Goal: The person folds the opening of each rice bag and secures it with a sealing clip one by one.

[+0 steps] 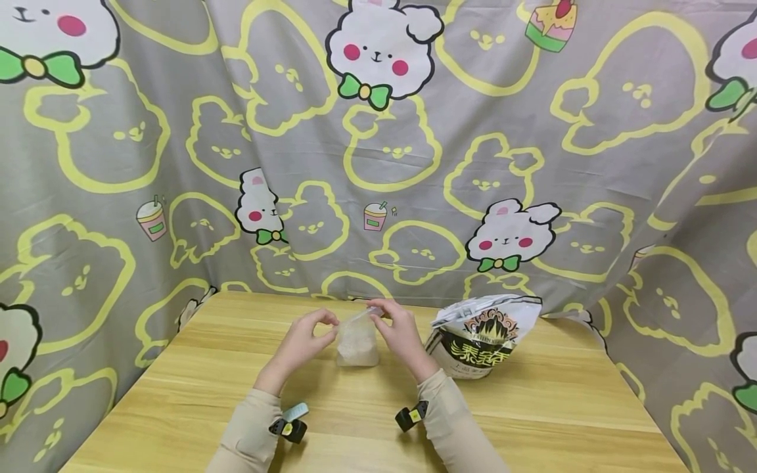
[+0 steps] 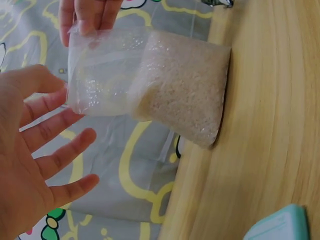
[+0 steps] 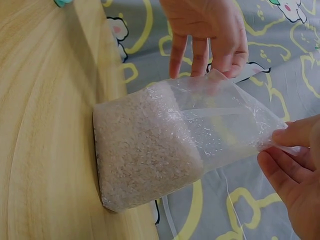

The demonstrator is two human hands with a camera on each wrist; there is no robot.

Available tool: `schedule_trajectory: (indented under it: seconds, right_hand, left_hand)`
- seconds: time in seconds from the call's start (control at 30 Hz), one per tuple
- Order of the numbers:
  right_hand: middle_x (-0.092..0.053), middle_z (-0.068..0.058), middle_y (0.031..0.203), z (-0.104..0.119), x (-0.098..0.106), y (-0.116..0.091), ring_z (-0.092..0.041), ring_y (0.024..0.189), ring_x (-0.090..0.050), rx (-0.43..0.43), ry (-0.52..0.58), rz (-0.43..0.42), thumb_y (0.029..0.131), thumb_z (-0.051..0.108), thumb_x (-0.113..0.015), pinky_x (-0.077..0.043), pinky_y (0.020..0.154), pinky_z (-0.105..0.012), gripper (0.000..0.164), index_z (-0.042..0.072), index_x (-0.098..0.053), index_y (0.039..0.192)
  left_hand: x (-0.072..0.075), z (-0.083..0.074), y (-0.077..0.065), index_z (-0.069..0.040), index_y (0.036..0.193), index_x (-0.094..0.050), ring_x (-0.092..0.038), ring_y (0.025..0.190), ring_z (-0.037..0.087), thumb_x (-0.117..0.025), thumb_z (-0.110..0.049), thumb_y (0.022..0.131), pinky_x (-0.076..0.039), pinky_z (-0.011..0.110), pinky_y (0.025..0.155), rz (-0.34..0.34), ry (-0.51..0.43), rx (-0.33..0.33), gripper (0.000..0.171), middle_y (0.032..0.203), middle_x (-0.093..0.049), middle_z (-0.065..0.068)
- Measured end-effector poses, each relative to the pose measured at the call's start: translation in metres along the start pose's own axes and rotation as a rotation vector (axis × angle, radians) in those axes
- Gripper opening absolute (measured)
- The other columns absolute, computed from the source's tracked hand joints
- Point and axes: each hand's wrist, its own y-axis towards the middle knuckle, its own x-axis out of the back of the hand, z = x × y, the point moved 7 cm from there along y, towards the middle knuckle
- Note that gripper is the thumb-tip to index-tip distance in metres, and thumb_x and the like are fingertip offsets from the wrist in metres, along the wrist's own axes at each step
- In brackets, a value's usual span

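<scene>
A clear plastic bag of rice (image 1: 357,345) stands upright on the wooden table. Its lower part is filled with white grains (image 3: 145,150), while the upper part is slack and see-through. My left hand (image 1: 306,338) pinches one top corner between thumb and index finger; the other fingers spread apart (image 2: 65,155). At the opposite top corner, my right hand (image 1: 399,332) grips the plastic with thumb and fingers, plainly seen in the right wrist view (image 3: 300,170). Whether the bag's mouth is sealed, I cannot tell.
Right of my right hand stands a large printed white and black sack (image 1: 487,338), its top folded over. A small pale blue item (image 1: 296,412) lies on the table (image 1: 367,420) near my left wrist. A patterned grey curtain (image 1: 414,197) hangs behind the table.
</scene>
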Motion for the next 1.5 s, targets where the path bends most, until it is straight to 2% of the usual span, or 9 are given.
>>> schedule_trajectory:
  seconds: [0.1, 0.23, 0.37, 0.53, 0.73, 0.97, 1.17, 1.5]
  right_hand:
    - [-0.073, -0.012, 0.098, -0.001, 0.000, 0.001, -0.023, 0.086, -0.070, -0.001, 0.006, 0.000, 0.087, 0.001, -0.069, -0.059, 0.079, -0.035, 0.021, 0.002, -0.070, 0.108]
    - [-0.073, -0.012, 0.097, -0.002, -0.001, 0.001, -0.023, 0.084, -0.070, 0.001, 0.012, -0.001, 0.087, -0.001, -0.069, -0.059, 0.078, -0.036, 0.021, 0.002, -0.070, 0.107]
    - [-0.073, -0.012, 0.096, -0.002, -0.002, -0.001, -0.022, 0.083, -0.070, 0.022, 0.003, -0.003, 0.086, -0.002, -0.069, -0.059, 0.077, -0.034, 0.021, 0.003, -0.070, 0.106]
    - [-0.073, -0.012, 0.096, 0.000, -0.001, 0.000, -0.023, 0.084, -0.070, 0.037, -0.004, 0.004, 0.087, -0.002, -0.068, -0.059, 0.078, -0.034, 0.020, 0.002, -0.070, 0.106]
    - [-0.073, -0.012, 0.095, 0.000, 0.002, 0.001, -0.023, 0.083, -0.070, 0.024, 0.003, -0.004, 0.087, -0.002, -0.069, -0.060, 0.077, -0.035, 0.019, 0.002, -0.069, 0.106]
    - [-0.073, -0.013, 0.097, -0.001, 0.003, 0.001, -0.025, 0.083, -0.072, 0.007, 0.059, -0.018, 0.085, -0.003, -0.070, -0.060, 0.078, -0.037, 0.020, 0.002, -0.062, 0.103]
    - [-0.073, -0.013, 0.093, -0.001, 0.005, 0.001, -0.025, 0.081, -0.071, -0.006, 0.052, -0.022, 0.085, -0.001, -0.070, -0.060, 0.078, -0.037, 0.018, 0.003, -0.062, 0.100]
    - [-0.072, -0.011, 0.086, -0.004, 0.004, 0.001, -0.022, 0.078, -0.070, -0.030, 0.083, -0.006, 0.084, 0.001, -0.072, -0.060, 0.076, -0.037, 0.019, 0.005, -0.063, 0.100]
  left_hand:
    - [-0.001, 0.000, 0.000, -0.014, 0.097, -0.069, -0.067, 0.096, 0.019, -0.066, -0.014, 0.091, -0.053, 0.043, 0.087, 0.009, -0.043, 0.016, 0.006, 0.096, -0.072, 0.002]
    - [-0.002, 0.005, 0.001, -0.014, 0.099, -0.070, -0.067, 0.095, 0.019, -0.061, -0.024, 0.097, -0.052, 0.047, 0.089, 0.006, -0.095, 0.073, 0.013, 0.096, -0.073, 0.002]
    - [-0.006, 0.012, 0.001, -0.015, 0.103, -0.072, -0.068, 0.097, 0.021, -0.061, -0.031, 0.096, -0.051, 0.050, 0.092, -0.009, -0.150, 0.138, 0.020, 0.101, -0.075, 0.003]
    - [-0.014, 0.008, 0.005, -0.013, 0.108, -0.073, -0.067, 0.105, 0.026, -0.063, -0.033, 0.095, -0.049, 0.054, 0.096, -0.030, -0.214, 0.186, 0.026, 0.106, -0.075, 0.005]
    - [-0.022, 0.000, 0.010, -0.013, 0.107, -0.074, -0.067, 0.103, 0.025, -0.066, -0.033, 0.092, -0.048, 0.056, 0.096, -0.047, -0.210, 0.181, 0.027, 0.103, -0.075, 0.004]
    - [-0.021, -0.006, 0.013, -0.012, 0.109, -0.073, -0.067, 0.104, 0.023, -0.068, -0.032, 0.091, -0.046, 0.055, 0.096, -0.056, -0.213, 0.193, 0.027, 0.103, -0.075, 0.004]
    - [-0.020, -0.014, 0.019, -0.009, 0.111, -0.072, -0.067, 0.103, 0.025, -0.070, -0.028, 0.090, -0.047, 0.057, 0.095, -0.052, -0.213, 0.167, 0.028, 0.104, -0.075, 0.006]
    - [-0.025, -0.021, 0.027, -0.010, 0.110, -0.072, -0.068, 0.097, 0.024, -0.073, -0.024, 0.088, -0.049, 0.056, 0.091, -0.065, -0.248, 0.131, 0.026, 0.101, -0.075, 0.006]
